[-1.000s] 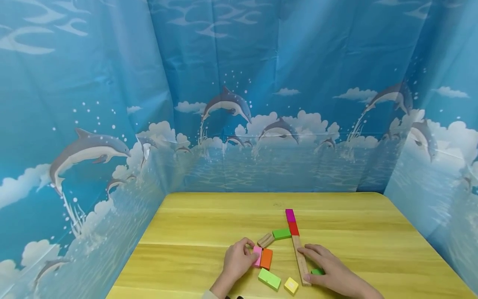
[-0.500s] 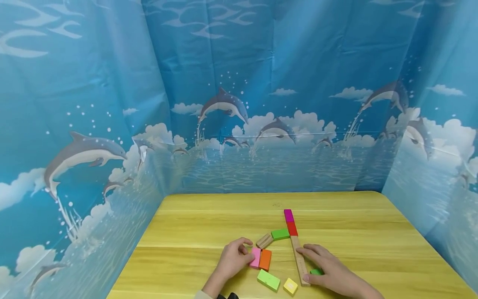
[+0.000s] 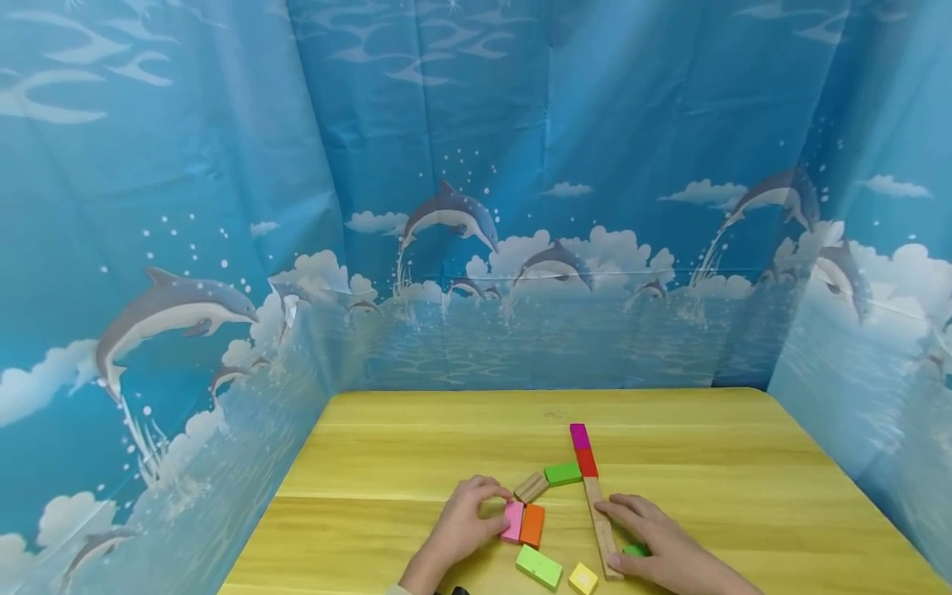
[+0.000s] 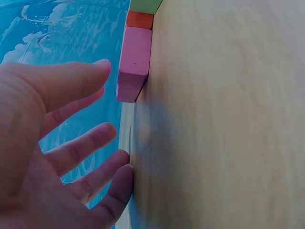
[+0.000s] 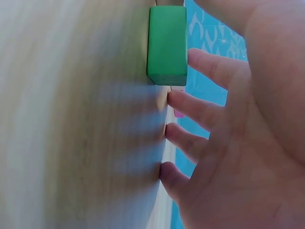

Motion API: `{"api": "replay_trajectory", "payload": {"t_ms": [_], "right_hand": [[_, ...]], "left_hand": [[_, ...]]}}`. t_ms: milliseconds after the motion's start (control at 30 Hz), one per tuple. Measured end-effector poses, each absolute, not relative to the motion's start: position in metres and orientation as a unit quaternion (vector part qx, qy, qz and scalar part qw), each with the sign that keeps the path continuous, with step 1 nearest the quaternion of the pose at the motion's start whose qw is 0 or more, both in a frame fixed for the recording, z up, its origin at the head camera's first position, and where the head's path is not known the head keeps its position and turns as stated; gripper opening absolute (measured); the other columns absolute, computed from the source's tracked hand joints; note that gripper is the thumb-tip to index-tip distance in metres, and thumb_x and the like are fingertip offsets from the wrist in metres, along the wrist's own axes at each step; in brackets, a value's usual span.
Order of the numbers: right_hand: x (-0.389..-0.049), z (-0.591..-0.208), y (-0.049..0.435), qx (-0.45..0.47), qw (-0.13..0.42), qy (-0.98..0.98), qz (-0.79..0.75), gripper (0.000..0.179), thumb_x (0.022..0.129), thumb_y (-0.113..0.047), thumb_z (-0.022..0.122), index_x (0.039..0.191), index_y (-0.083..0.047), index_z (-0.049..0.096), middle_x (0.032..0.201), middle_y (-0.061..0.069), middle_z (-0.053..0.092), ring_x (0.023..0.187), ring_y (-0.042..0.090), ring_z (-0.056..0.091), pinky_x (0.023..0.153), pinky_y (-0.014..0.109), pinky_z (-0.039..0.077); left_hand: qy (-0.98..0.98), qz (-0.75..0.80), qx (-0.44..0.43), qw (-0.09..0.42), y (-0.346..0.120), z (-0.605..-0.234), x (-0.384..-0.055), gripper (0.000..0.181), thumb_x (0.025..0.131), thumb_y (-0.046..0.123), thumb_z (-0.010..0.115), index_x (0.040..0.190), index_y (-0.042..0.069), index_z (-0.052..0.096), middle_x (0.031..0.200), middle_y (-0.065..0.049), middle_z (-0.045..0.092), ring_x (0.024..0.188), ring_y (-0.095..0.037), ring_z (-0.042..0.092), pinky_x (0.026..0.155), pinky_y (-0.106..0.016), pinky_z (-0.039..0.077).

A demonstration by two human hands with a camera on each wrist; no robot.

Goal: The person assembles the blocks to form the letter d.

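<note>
My left hand [image 3: 464, 521], fingers spread, is beside the pink block [image 3: 513, 521]; the left wrist view shows a gap between its thumb and that block [image 4: 136, 52]. The pink block stands side by side with an orange block [image 3: 531, 525]. My right hand [image 3: 662, 541] lies over the table, index finger and thumb reaching the right side of a plain wooden strip [image 3: 602, 529]. A green block [image 5: 167, 45] sits under that hand, largely covered in the head view. Its fingertips [image 5: 172, 131] meet the tabletop, loosely extended.
A red block [image 3: 587, 463] and a magenta block [image 3: 579, 435] continue the strip's line. Another green block [image 3: 563, 473] and a grooved wooden block [image 3: 531, 487] curve leftward from it. Lime [image 3: 539, 568] and yellow [image 3: 583, 578] blocks lie nearest. A dolphin-print curtain [image 3: 521, 330] encloses the yellow table [image 3: 387, 463].
My left thumb has drawn off the pink block's top to its left edge. The right hand stays at the strip. The head view has shifted slightly.
</note>
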State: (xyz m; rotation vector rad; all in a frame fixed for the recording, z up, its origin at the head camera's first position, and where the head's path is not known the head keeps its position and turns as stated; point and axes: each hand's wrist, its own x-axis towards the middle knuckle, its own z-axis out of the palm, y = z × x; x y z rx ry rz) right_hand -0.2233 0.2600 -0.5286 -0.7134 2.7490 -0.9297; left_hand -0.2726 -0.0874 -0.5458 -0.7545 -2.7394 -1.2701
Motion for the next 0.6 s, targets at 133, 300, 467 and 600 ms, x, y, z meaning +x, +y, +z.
{"api": "replay_trajectory", "payload": {"t_ms": [133, 300, 467, 600], "right_hand": [[-0.2213, -0.5316, 0.2590, -0.246, 0.078, 0.911, -0.321, 0.066, 0.096, -0.052, 0.062, 0.152, -0.022, 0.045, 0.148, 0.020, 0.041, 0.130, 0.049, 0.041, 0.090, 0.064, 0.045], [-0.2234, -0.5333, 0.2589, -0.251, 0.109, 0.900, -0.339, 0.065, 0.098, -0.048, 0.062, 0.153, -0.019, 0.044, 0.149, 0.024, 0.039, 0.130, 0.053, 0.039, 0.090, 0.066, 0.044], [-0.2237, -0.5351, 0.2599, -0.237, 0.115, 0.899, -0.349, 0.064, 0.097, -0.046, 0.063, 0.152, -0.019, 0.045, 0.149, 0.024, 0.038, 0.130, 0.053, 0.038, 0.089, 0.070, 0.042], [-0.2259, -0.5323, 0.2599, -0.235, 0.109, 0.902, -0.345, 0.065, 0.097, -0.047, 0.064, 0.152, -0.020, 0.045, 0.148, 0.023, 0.039, 0.130, 0.052, 0.039, 0.090, 0.069, 0.042]], "left_hand": [[-0.881, -0.398, -0.255, 0.006, -0.0913, -0.5482, -0.2685, 0.029, 0.088, 0.023, 0.078, 0.116, 0.030, 0.075, 0.133, 0.003, 0.061, 0.123, -0.021, 0.049, 0.101, -0.054, 0.041], [-0.884, -0.390, -0.258, -0.010, -0.0945, -0.5503, -0.2656, 0.029, 0.088, 0.024, 0.078, 0.115, 0.035, 0.075, 0.128, 0.007, 0.061, 0.120, -0.017, 0.048, 0.100, -0.053, 0.042], [-0.876, -0.398, -0.271, -0.023, -0.0959, -0.5487, -0.2659, 0.027, 0.090, 0.027, 0.077, 0.117, 0.033, 0.075, 0.127, 0.008, 0.061, 0.119, -0.016, 0.047, 0.100, -0.051, 0.042], [-0.876, -0.397, -0.274, -0.026, -0.0964, -0.5445, -0.2693, 0.027, 0.091, 0.028, 0.076, 0.117, 0.033, 0.075, 0.130, 0.007, 0.060, 0.122, -0.017, 0.046, 0.101, -0.052, 0.041]]}}
